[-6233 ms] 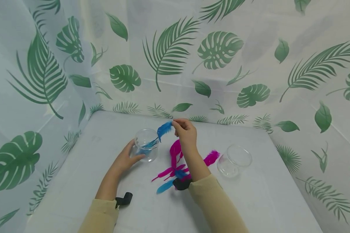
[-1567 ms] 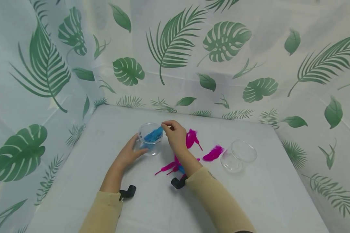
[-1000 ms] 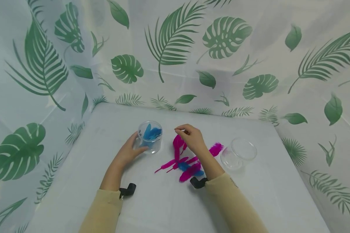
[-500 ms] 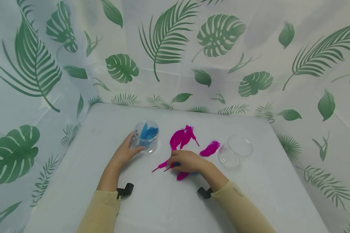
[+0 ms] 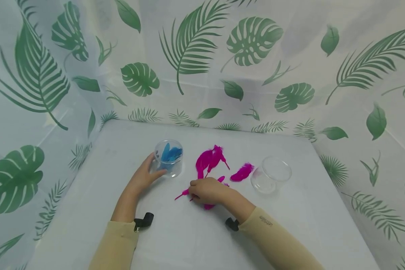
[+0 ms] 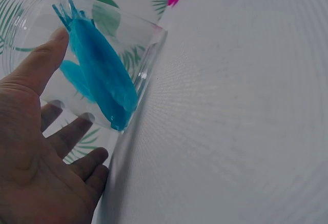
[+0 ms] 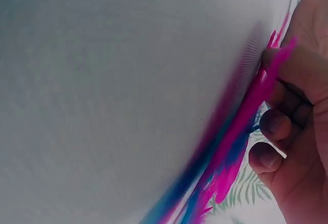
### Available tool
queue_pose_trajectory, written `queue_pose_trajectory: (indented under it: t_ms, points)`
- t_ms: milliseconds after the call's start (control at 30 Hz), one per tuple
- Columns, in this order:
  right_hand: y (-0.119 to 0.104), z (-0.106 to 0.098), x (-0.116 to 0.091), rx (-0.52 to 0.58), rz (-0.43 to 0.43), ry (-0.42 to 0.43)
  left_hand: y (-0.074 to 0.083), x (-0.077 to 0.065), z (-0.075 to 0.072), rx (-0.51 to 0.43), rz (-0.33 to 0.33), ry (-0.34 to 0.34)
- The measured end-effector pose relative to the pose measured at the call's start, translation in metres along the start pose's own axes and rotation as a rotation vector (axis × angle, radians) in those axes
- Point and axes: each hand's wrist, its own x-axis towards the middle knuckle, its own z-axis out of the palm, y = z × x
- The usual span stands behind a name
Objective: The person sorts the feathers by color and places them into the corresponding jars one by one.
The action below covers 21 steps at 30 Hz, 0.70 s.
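Observation:
My left hand [image 5: 144, 175] grips a clear jar [image 5: 176, 170] from its left side, thumb in front and fingers around the back. Several blue feathers [image 6: 100, 70] stand inside, quills up. At the middle of the table, my right hand [image 5: 207, 190] reaches down into a loose pile of magenta feathers [image 5: 205, 159], its fingers curled. In the right wrist view, magenta feathers [image 7: 243, 106] cross in front of the thumb, and a blue feather [image 7: 236, 149] lies among them, its quill at a curled fingertip. I cannot tell whether the fingers pinch it.
A second clear jar [image 5: 278, 178] stands right of the pile. One magenta feather [image 5: 242, 172] lies apart just left of it. The white-covered table [image 5: 175, 240] meets leaf-printed curtains [image 5: 195, 105] at the back and sides. Each wrist wears a small black camera [image 5: 144, 220].
The right hand laid a blue feather into the left jar, let go, then moved right and down into the pile. The left hand kept its grip on the jar.

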Motion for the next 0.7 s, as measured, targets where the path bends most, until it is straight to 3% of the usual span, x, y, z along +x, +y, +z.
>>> queue_pose_trajectory:
  t_ms: [200, 367, 500, 700]
  points:
    - [0.007, -0.002, 0.000, 0.054, 0.012, 0.044, 0.002, 0.000, -0.001, 0.010, -0.005, -0.003]
    - [0.025, -0.006, -0.002, 0.309, 0.135, 0.140, 0.000, 0.000, -0.002, 0.008, 0.013, 0.001]
    - [0.043, -0.006, -0.004, 0.563, 0.228, 0.291, -0.001, 0.000, -0.001, 0.015, 0.003, 0.005]
    - [0.066, -0.004, -0.007, 0.816, 0.338, 0.585, -0.001, 0.001, 0.000, 0.010, -0.016, 0.000]
